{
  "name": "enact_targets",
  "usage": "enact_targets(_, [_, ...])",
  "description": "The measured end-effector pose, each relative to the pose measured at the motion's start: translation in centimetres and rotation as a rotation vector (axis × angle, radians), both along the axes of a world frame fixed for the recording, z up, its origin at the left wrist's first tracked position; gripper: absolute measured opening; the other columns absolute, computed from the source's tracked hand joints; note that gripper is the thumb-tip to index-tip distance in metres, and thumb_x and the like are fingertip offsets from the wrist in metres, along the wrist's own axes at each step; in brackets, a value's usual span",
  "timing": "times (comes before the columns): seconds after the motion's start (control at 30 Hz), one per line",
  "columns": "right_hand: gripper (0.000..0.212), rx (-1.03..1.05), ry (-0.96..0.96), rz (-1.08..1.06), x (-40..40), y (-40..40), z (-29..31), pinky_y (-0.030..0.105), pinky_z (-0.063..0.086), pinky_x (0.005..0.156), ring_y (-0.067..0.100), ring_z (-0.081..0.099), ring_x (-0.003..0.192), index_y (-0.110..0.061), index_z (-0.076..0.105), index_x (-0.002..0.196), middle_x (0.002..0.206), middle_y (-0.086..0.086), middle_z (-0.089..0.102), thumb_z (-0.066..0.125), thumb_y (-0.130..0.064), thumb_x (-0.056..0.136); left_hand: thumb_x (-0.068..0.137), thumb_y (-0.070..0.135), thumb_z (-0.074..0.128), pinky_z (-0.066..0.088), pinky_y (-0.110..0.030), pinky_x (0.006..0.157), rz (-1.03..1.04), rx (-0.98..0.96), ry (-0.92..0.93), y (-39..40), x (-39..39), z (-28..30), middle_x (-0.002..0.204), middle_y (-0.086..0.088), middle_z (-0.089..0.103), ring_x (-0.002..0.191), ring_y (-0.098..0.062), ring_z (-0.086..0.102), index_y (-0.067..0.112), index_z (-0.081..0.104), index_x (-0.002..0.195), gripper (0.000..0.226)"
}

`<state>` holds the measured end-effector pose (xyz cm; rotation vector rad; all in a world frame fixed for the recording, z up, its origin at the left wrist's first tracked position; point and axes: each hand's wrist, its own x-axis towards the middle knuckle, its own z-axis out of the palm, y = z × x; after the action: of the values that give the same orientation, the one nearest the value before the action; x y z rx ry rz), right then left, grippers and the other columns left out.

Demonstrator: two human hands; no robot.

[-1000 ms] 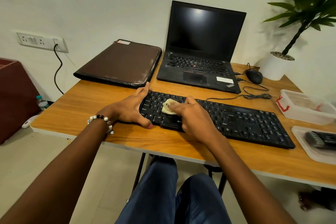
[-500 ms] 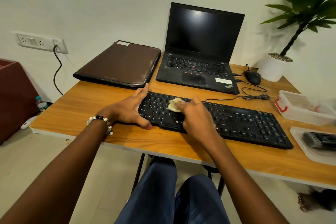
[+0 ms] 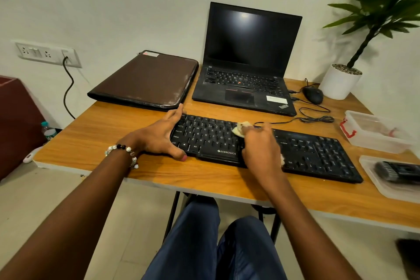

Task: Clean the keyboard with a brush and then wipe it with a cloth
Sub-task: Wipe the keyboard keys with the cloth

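A black keyboard (image 3: 318, 154) lies across the wooden table (image 3: 113, 129) in front of me. My left hand (image 3: 159, 136) grips its left end, thumb at the near edge and fingers along the far corner. My right hand (image 3: 261, 150) presses a small pale yellow cloth (image 3: 241, 128) onto the keys near the keyboard's middle; the cloth peeks out beyond the fingertips and beside the palm. A dark brush (image 3: 397, 171) lies in a clear lid at the right edge.
An open black laptop (image 3: 245, 63) and a brown sleeve (image 3: 147, 77) sit behind the keyboard. A mouse (image 3: 313, 94) with its coiled cable, a potted plant (image 3: 343, 82) and a clear plastic box (image 3: 375, 132) stand at the right.
My right hand has slid the cloth to the right along the keys, from the left part toward the middle. My left hand has stayed on the keyboard's left end.
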<state>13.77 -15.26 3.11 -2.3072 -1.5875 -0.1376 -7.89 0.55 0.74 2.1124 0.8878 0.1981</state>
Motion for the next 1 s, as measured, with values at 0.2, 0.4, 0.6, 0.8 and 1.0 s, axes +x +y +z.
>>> enact_targets(0.2, [0.052, 0.039, -0.006, 0.369, -5.6, -0.6, 0.1, 0.033, 0.05, 0.092, 0.018, 0.045, 0.113, -0.016, 0.043, 0.143, 0.135, 0.005, 0.052, 0.053, -0.005, 0.093, 0.054, 0.03, 0.092, 0.042, -0.031, 0.104, 0.003, 0.028, 0.019, -0.2, 0.1, 0.0, 0.151, 0.016, 0.009, 0.128, -0.016, 0.034, 0.026, -0.018, 0.15, 0.146])
enact_targets(0.4, [0.06, -0.062, -0.1, 0.454, -1.5, -2.1, -0.6, 0.023, 0.047, 0.069, 0.01, 0.041, 0.105, -0.027, 0.046, 0.14, 0.139, -0.008, 0.052, 0.059, -0.003, 0.087, 0.057, 0.024, 0.091, 0.042, -0.024, 0.099, 0.007, 0.01, 0.013, -0.1, 0.0, 0.0, 0.149, 0.016, 0.011, 0.124, -0.014, 0.036, 0.025, -0.017, 0.151, 0.144])
enact_targets(0.6, [0.049, 0.041, 0.004, 0.031, -4.2, -2.4, -1.5, 0.022, 0.047, 0.085, 0.014, 0.043, 0.114, -0.013, 0.038, 0.144, 0.136, 0.005, 0.042, 0.05, -0.014, 0.096, 0.057, 0.022, 0.091, 0.042, -0.023, 0.098, 0.009, 0.001, 0.005, -0.1, 0.1, 0.0, 0.149, 0.015, 0.011, 0.124, -0.014, 0.036, 0.024, -0.017, 0.151, 0.143])
enact_targets(0.8, [0.057, -0.015, -0.01, 0.333, -6.7, -1.7, -1.0, 0.031, 0.045, 0.099, 0.017, 0.035, 0.125, -0.013, 0.033, 0.148, 0.143, 0.005, 0.043, 0.051, -0.007, 0.093, 0.056, 0.028, 0.092, 0.042, -0.029, 0.102, 0.014, 0.032, 0.028, -0.2, 0.1, 0.1, 0.15, 0.015, 0.009, 0.125, -0.015, 0.035, 0.027, -0.017, 0.15, 0.145])
enact_targets(1.0, [0.038, -0.22, 0.301, 0.339, 1.1, -2.2, 3.2, 0.014, 0.047, 0.07, 0.006, 0.053, 0.093, -0.019, 0.062, 0.124, 0.111, -0.011, 0.059, 0.056, -0.002, 0.091, 0.054, 0.026, 0.092, 0.042, -0.032, 0.105, 0.011, 0.0, 0.011, -0.2, 0.0, 0.1, 0.15, 0.015, 0.011, 0.125, -0.016, 0.036, 0.026, -0.016, 0.151, 0.145])
